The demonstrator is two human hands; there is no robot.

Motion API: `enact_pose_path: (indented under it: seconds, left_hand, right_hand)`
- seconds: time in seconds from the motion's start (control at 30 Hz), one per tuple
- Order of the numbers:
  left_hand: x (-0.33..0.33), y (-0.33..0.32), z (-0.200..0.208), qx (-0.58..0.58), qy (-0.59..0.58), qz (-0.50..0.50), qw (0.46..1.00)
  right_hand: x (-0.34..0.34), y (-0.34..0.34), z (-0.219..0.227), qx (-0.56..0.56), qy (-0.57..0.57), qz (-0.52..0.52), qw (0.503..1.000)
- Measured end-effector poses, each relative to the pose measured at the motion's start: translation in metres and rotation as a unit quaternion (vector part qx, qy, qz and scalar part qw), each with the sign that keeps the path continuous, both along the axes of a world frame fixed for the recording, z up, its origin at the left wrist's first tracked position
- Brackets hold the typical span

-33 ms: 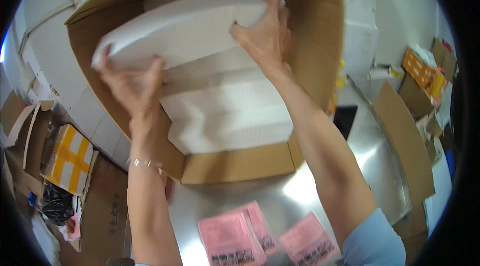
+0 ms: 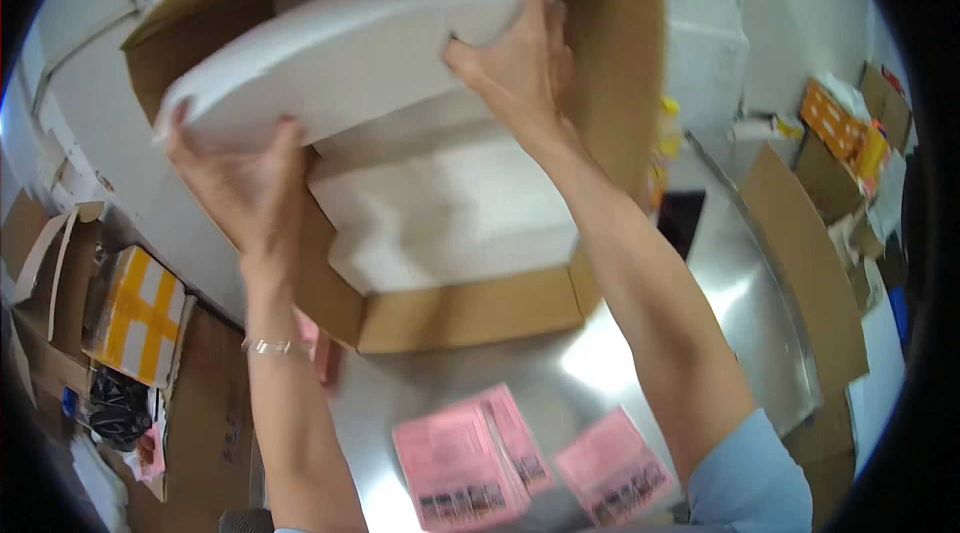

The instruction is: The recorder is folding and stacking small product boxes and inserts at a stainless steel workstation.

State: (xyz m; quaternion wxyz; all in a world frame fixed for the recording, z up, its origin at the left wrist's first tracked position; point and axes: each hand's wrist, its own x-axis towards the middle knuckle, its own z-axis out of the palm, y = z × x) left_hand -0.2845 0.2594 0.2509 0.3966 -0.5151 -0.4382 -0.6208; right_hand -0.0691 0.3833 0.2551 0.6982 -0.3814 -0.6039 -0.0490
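Observation:
A large brown cardboard box (image 2: 480, 315) stands open in front of me on a shiny metal table. Between my two hands is a long white foam slab (image 2: 350, 68), held across the upper part of the box. My left hand (image 2: 235, 173) grips its left end, fingers on one side and thumb on the other. At the right end, my right hand (image 2: 525, 58) clasps it in the same way. White padding (image 2: 450, 208) with a ridged, stepped surface lines the inside of the box below the slab.
Pink printed packets (image 2: 465, 463) lie on the metal table (image 2: 375, 393) nearest me. A dark flat object (image 2: 680, 221) is right of the box. Cardboard pieces and packaging fill the far right. On the left sit a white carton with yellow tape (image 2: 140, 318) and a black plastic bag (image 2: 118, 408).
Both hands and the white foam slab have shifted a little to the left and upward in the picture, along with the box. The grip of both hands is unchanged.

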Motion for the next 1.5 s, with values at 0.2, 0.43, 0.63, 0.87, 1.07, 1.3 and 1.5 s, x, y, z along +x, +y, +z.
enact_pose_path:
  seconds: [0.2, 0.43, 0.63, 0.87, 1.07, 1.3, 1.5]
  left_hand:
    - [0.074, -0.191, -0.031, -0.12, -0.162, 0.038, 0.979]
    - [0.212, -0.168, -0.144, -0.474, -0.019, 0.013, 0.88]
    - [0.195, -0.115, -0.177, -0.737, -0.067, -0.13, 0.66]
    - [0.208, -0.116, -0.214, -0.63, -0.056, -0.118, 0.765]
    - [0.2, -0.116, -0.208, -0.641, -0.092, -0.128, 0.751]
    - [0.196, -0.142, -0.189, -0.574, -0.245, -0.205, 0.754]
    - [0.182, -0.139, -0.195, -0.617, -0.224, -0.163, 0.737]
  right_hand:
    - [0.069, -0.161, -0.03, -0.005, -0.143, 0.032, 0.989]
    - [0.275, -0.187, -0.179, -0.303, -0.207, -0.077, 0.927]
    - [0.371, -0.185, -0.214, -0.456, -0.245, -0.017, 0.856]
    - [0.368, -0.202, -0.259, -0.263, -0.223, 0.114, 0.932]
    - [0.328, -0.207, -0.264, -0.207, -0.281, -0.013, 0.937]
    - [0.363, -0.205, -0.244, -0.142, -0.257, -0.076, 0.953]
    - [0.414, -0.201, -0.222, -0.127, -0.583, -0.256, 0.761]
